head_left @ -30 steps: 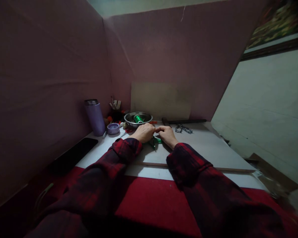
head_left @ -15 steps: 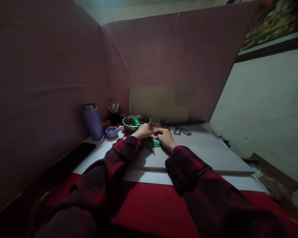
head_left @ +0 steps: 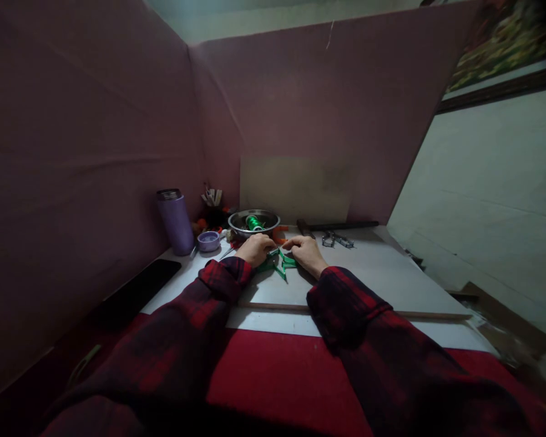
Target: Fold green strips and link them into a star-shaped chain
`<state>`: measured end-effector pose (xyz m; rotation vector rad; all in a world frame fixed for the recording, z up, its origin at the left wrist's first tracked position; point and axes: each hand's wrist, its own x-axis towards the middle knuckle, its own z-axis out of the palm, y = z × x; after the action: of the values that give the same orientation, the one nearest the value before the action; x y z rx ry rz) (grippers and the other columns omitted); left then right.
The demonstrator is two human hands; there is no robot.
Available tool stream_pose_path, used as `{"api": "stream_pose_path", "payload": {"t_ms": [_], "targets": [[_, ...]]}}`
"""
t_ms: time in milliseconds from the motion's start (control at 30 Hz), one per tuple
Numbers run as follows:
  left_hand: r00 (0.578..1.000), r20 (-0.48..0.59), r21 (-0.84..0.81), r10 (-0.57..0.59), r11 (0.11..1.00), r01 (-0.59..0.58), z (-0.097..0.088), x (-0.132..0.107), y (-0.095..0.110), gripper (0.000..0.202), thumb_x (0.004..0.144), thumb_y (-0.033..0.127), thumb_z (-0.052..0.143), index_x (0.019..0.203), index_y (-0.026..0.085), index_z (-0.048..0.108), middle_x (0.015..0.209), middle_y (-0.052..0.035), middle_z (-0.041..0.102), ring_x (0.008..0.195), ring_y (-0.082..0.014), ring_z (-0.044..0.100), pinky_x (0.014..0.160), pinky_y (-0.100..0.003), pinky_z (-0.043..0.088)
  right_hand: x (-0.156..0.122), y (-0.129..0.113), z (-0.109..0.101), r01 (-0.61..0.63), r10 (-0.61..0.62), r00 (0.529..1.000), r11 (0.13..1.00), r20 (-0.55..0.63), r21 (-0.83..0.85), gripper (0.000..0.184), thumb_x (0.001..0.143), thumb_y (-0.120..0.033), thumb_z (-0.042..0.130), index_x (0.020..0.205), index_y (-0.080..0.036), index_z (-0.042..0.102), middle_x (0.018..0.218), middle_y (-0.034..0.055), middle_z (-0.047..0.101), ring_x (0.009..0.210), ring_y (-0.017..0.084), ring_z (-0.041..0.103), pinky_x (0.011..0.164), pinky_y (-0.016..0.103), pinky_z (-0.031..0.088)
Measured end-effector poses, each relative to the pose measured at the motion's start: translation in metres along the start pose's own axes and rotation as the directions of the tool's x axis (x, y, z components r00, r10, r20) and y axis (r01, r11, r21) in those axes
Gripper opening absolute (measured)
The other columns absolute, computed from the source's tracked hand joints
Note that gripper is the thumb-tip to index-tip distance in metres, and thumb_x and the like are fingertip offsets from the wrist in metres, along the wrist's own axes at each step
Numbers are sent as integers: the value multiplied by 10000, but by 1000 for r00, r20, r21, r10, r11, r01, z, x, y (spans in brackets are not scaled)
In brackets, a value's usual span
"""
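A green star-shaped outline [head_left: 282, 266] lies on the white board [head_left: 364, 279], with its points spread between my hands. My left hand [head_left: 255, 249] is at the upper left of the star, its fingers bent and pressed together. Across from it, my right hand [head_left: 306, 252] has thumb and forefinger pinched at the star's top. Whatever the fingertips hold is too small to make out. Just behind my left hand stands a metal bowl [head_left: 235, 227] with a spool of green thread [head_left: 253, 223] in it.
A purple tumbler [head_left: 176, 224], its lid [head_left: 208, 241] and a black phone-like slab [head_left: 139, 291] are at the left. Behind the hands are an orange item [head_left: 279, 233], a hammer [head_left: 306, 228] and small metal pieces [head_left: 343, 241]. Pink cloth [head_left: 300, 109] walls the back.
My left hand has moved left and down, away from my right fingertips, uncovering more of the green star. My right hand has barely moved. The view has shifted slightly.
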<state>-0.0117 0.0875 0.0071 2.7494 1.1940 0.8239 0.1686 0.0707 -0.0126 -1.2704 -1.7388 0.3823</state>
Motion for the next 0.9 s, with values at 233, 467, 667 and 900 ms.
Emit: {"api": "stream_pose_path", "payload": {"t_ms": [233,467,667,900], "targets": [[998,57,118,-37,993,30,4,-8,-7,417,747,40,465,1001,241,726,828,-56,632,842,-158,561,766,-242,448,-3,-2,0,88,-89,996,994,-17,-59,381,636,-45,420,746,-180,759,785,48,709,735,148,625,736,242,459],[994,81,118,-79,991,69,2,-10,-2,431,764,58,457,1047,267,706,825,-50,594,881,-161,547,779,-244,442,-6,-1,0,161,-160,987,984,16,-78,411,620,-22,414,773,-173,763,792,48,696,725,143,617,718,237,454],[994,73,116,-82,991,73,2,-9,-1,444,749,53,452,1041,269,708,835,-50,596,895,-161,540,799,-243,449,-6,-1,0,161,-163,986,983,-17,-91,388,625,-24,419,736,-175,759,779,47,695,735,150,618,729,247,453],[991,100,138,-85,988,71,-1,-8,2,488,742,36,447,1089,284,684,846,-55,596,909,-169,533,812,-257,447,-6,-1,0,213,-213,977,971,11,-106,421,621,-17,405,775,-179,762,796,48,698,738,146,617,733,246,452]]}}
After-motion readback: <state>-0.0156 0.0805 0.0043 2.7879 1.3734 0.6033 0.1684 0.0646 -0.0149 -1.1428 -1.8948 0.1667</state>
